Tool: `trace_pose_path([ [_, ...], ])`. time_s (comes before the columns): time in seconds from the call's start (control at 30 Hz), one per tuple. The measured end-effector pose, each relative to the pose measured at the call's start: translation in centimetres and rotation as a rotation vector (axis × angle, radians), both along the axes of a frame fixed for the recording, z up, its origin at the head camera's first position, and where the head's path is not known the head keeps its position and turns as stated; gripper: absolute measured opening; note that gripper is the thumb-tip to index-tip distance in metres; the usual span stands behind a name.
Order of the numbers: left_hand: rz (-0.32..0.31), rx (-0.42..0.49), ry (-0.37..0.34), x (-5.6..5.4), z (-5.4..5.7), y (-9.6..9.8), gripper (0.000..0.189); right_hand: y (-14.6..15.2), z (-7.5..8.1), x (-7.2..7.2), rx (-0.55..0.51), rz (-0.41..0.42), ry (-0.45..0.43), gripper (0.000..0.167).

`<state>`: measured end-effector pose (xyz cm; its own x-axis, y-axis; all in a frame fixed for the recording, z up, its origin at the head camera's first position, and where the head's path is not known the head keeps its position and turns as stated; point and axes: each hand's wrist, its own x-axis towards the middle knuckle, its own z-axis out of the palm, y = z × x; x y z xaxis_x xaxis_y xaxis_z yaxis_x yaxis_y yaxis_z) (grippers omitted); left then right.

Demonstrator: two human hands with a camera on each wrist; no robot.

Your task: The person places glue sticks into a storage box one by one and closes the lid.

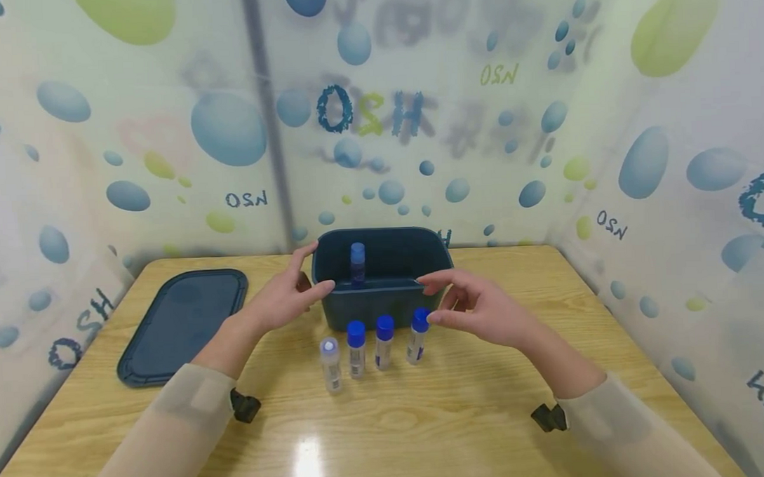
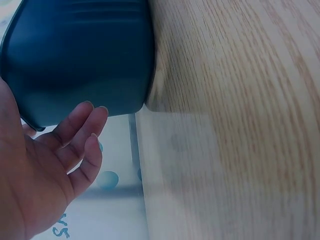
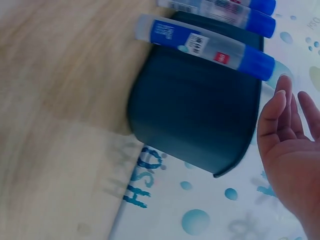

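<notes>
A dark blue plastic bin stands at the back of the table. My left hand is at its left side, index fingertip by the rim and thumb near the front corner. My right hand is at the front right corner, fingers loosely bent, a fingertip right at the rim. Its thumb overlaps the blue cap of the rightmost glue stick in the head view. Two more blue-capped glue sticks and a clear tube with a pale top stand in front of the bin. Another blue-capped stick is upright inside it.
A dark blue lid lies flat on the table's left side. The wooden table meets patterned curtains at its back and sides. Each wrist carries a small black device.
</notes>
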<state>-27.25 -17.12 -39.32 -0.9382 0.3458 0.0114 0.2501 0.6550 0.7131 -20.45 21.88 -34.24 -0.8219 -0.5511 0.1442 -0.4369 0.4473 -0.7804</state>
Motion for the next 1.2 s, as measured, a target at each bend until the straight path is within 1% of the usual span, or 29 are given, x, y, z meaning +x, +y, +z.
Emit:
trace_pose_path([
  [0.3,-0.003,0.003,0.003,0.1,-0.1,0.0,0.098,0.1,-2.3,-0.1,0.019,0.018,-0.033,0.050],
  [0.6,0.001,0.006,0.013,0.2,-0.2,0.0,0.097,-0.3,-3.8,-0.3,0.028,0.019,-0.099,0.056],
  [0.93,0.007,0.009,0.023,0.2,-0.1,0.1,0.096,-0.5,-4.7,-0.5,-0.006,0.013,-0.173,0.048],
  [1.2,0.000,0.010,0.028,0.1,-0.1,0.0,0.097,-0.6,-4.9,-0.6,-0.024,0.021,-0.187,0.041],
])
